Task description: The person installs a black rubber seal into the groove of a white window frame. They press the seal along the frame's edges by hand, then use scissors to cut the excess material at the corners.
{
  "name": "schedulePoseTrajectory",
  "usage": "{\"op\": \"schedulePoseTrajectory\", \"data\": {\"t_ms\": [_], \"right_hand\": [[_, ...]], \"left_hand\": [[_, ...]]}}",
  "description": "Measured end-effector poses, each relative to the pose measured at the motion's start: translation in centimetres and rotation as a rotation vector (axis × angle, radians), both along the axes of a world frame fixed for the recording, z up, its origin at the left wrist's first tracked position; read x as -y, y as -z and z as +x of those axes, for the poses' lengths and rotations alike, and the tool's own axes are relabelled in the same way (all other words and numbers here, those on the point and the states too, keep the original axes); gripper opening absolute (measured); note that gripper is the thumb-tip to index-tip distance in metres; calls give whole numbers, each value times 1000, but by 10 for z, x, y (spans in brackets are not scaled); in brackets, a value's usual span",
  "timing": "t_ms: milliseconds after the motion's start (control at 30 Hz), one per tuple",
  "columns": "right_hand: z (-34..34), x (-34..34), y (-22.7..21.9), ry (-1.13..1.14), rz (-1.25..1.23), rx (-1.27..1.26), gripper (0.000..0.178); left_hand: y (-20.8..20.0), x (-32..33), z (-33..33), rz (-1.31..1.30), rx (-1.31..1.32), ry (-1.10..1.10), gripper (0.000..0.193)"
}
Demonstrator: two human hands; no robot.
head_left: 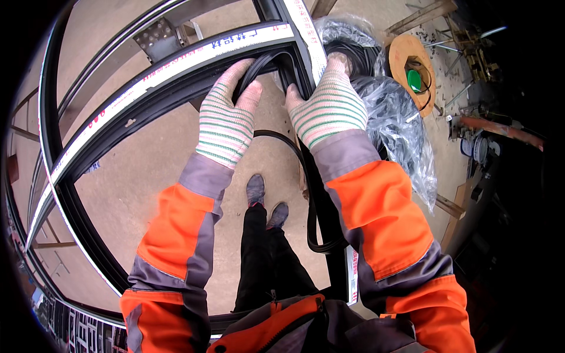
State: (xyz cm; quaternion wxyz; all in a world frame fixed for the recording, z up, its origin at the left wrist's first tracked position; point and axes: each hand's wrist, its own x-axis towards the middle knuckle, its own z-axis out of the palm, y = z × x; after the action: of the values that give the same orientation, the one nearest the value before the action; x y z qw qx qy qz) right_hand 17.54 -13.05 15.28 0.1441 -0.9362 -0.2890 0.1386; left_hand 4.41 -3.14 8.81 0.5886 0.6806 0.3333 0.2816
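Observation:
My left hand (228, 115), in a striped knit glove, is closed on a black rubber seal strip (268, 60) bent into a loop. The strip arches into the inner corner of a dark window frame (126, 120) whose face carries white printed film. My right hand (329, 109), gloved alike, wraps the frame's side bar at that corner. Its thumb presses on the strip inside the frame, while its fingers reach over the outer side. A long slack length of strip (311, 215) hangs below my hands in a curve. My right palm hides part of the bar.
Right of the frame lie clear plastic wrap (394, 112) and a bundle of black strip (359, 57). Beyond are an orange-tan board (403, 50) with a green roll (414, 80) and wooden pieces. My feet (268, 200) stand on the concrete floor, seen through the frame opening.

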Motion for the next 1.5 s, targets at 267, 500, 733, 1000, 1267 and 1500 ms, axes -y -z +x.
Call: {"op": "schedulePoseTrajectory", "data": {"t_ms": [267,500,733,1000,1267,1500], "right_hand": [[-2,-4,-9,22,-44,11,76],[2,-1,3,-7,17,7,77],[-2,-1,-4,2,16,4,81],[-2,-2,-5,-8,28,-37,81],[-3,1,1,-14,39,-7,79],[-1,-1,-5,0,32,-20,75]], "left_hand": [[-7,-1,-2,-78,-88,60,44],[-3,-2,0,-143,-65,153,49],[-3,9,2,-358,-20,186,56],[-5,7,0,-457,2,255,62],[4,-1,-2,-402,34,358,68],[7,0,3,-428,87,374,67]]}}
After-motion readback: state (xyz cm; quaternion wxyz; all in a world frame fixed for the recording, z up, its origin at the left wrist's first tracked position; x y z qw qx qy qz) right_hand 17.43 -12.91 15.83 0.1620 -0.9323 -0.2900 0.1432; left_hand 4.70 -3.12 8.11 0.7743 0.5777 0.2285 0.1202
